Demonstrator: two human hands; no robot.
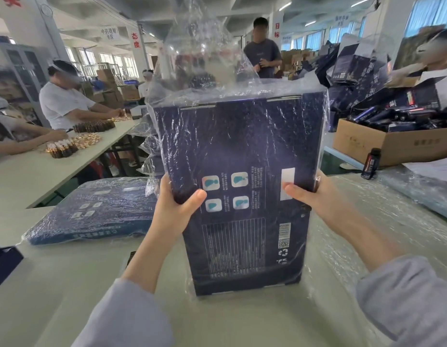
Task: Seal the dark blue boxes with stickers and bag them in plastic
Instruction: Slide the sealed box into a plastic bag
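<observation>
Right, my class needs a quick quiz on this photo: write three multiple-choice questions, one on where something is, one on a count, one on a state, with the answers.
1. Where is the other bagged box?
A. flat on the table, left of the held box
B. on the floor
C. on a shelf

2. How many square pictures show on the held box?
A. two
B. four
C. six

3. How is the held box?
A. lying flat
B. bare, with no wrapping
C. upright inside a plastic bag

Answers:
1 A: it lies flat on the table, on the left hand's side.
2 B: there are two rows of two.
3 C: the left hand and right hand grip its sides, and the bag rises above its top.
</observation>
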